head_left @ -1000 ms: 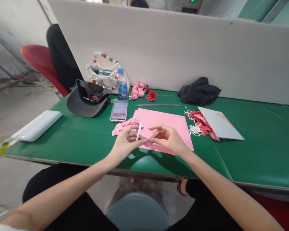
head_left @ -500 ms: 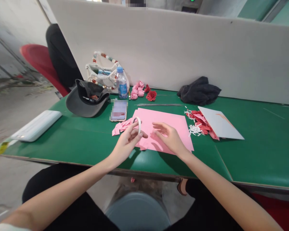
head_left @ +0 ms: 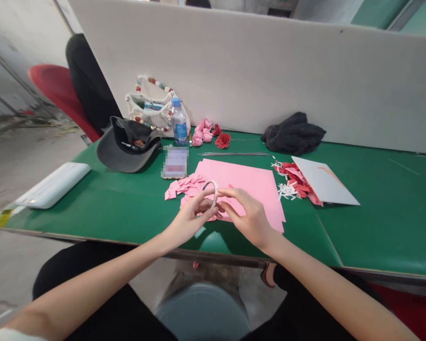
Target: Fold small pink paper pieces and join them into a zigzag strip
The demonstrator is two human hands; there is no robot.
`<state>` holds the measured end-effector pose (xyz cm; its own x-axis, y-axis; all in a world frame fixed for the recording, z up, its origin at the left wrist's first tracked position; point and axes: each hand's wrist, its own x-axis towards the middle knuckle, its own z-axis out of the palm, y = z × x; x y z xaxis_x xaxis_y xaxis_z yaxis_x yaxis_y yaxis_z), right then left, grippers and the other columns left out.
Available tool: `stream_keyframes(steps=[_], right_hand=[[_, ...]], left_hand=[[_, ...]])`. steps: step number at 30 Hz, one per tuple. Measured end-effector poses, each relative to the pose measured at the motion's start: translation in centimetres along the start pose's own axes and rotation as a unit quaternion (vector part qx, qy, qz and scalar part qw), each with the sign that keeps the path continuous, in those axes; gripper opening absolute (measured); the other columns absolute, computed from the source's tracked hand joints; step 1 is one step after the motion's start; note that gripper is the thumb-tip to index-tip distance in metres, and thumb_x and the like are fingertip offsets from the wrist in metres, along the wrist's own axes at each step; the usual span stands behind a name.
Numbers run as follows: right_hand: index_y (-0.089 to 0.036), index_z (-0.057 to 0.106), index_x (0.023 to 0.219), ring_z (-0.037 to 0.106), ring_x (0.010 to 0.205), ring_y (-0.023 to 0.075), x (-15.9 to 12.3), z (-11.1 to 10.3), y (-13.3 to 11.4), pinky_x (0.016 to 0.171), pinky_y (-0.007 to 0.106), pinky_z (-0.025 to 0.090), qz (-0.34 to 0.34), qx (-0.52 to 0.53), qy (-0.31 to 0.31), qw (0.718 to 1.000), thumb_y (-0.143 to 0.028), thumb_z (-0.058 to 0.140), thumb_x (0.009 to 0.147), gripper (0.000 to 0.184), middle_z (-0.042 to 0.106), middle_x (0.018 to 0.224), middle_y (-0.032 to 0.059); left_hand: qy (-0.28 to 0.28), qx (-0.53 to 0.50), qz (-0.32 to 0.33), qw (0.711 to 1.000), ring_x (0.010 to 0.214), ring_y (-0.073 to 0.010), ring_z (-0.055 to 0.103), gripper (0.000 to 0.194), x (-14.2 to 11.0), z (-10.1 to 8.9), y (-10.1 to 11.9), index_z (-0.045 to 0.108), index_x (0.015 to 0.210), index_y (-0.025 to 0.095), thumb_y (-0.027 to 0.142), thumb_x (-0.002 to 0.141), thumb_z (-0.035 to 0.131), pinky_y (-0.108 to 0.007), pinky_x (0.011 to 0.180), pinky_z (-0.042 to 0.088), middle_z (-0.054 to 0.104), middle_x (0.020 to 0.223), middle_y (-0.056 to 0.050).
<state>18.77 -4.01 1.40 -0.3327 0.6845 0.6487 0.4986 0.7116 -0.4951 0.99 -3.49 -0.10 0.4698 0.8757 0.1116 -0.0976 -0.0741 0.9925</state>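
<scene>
your left hand has its thumb and fingers curled around a thin white ring, which stands on edge above the near left part of the pink sheets. your right hand comes in from the right, fingers bent and their tips close to the ring; you cannot tell from here whether they touch it or pinch anything. small pink pieces lie left of the sheets on the green table, with a phone just beyond them. on the far side, pink paper flowers sit beside a red flower. to the right, red and white scraps lie partly under a white card.
</scene>
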Motion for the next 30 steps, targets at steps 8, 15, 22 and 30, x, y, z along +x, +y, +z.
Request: stream_keyframes(steps=[8, 15, 22, 30], right_hand=[[-0.023, 0.058, 0.108, 0.067, 0.084, 0.0125, 0.3, 0.0, -0.6, 0.083, 0.027, 0.054, 0.155, 0.149, 0.024, 0.976, -0.009, 0.058, 0.083, 0.029, 0.067, 0.090, -0.0003], [-0.024, 0.052, 0.112, 0.065, 0.084, 0.0138, 0.4, -0.1, -1.3, 0.087, 0.031, 0.050, 0.162, 0.141, 0.028, 0.976, -0.006, 0.058, 0.081, 0.037, 0.065, 0.080, -0.0031], [-0.026, 0.040, 0.122, 0.063, 0.085, 0.0150, -0.3, 0.5, -0.7, 0.083, 0.035, 0.052, 0.019, 0.062, 0.026, 0.998, -0.005, 0.047, 0.087, 0.042, 0.062, 0.086, 0.0002], [-0.025, 0.045, 0.111, 0.063, 0.085, 0.0156, -0.4, -0.4, -1.1, 0.077, 0.035, 0.054, -0.123, 0.060, 0.024, 0.990, 0.001, 0.047, 0.084, 0.038, 0.064, 0.090, 0.0021]], left_hand=[[0.003, 0.049, -0.019, 0.999, 0.062, -0.0102, 0.054, 0.024, 0.0, 0.1, 0.8, 0.060, 0.098, 0.014, 0.035, 0.087, 0.055, -0.023, 0.062, 0.046, 0.060, 0.076, -0.001], [0.006, 0.158, -0.002, 0.987, 0.071, -0.0136, 0.057, 0.023, 0.0, 0.0, 1.6, 0.063, 0.095, 0.015, 0.031, 0.091, 0.047, -0.023, 0.065, 0.045, 0.063, 0.078, -0.002], [0.044, 0.265, 0.079, 0.960, 0.069, -0.0120, 0.057, 0.018, -0.4, 0.1, 1.9, 0.063, 0.093, 0.018, 0.024, 0.092, 0.046, -0.021, 0.065, 0.045, 0.063, 0.075, 0.000], [0.183, 0.297, 0.135, 0.928, 0.061, -0.0114, 0.051, 0.016, 0.5, -2.1, 2.1, 0.060, 0.082, 0.017, 0.025, 0.090, 0.049, -0.021, 0.059, 0.041, 0.055, 0.066, 0.001]])
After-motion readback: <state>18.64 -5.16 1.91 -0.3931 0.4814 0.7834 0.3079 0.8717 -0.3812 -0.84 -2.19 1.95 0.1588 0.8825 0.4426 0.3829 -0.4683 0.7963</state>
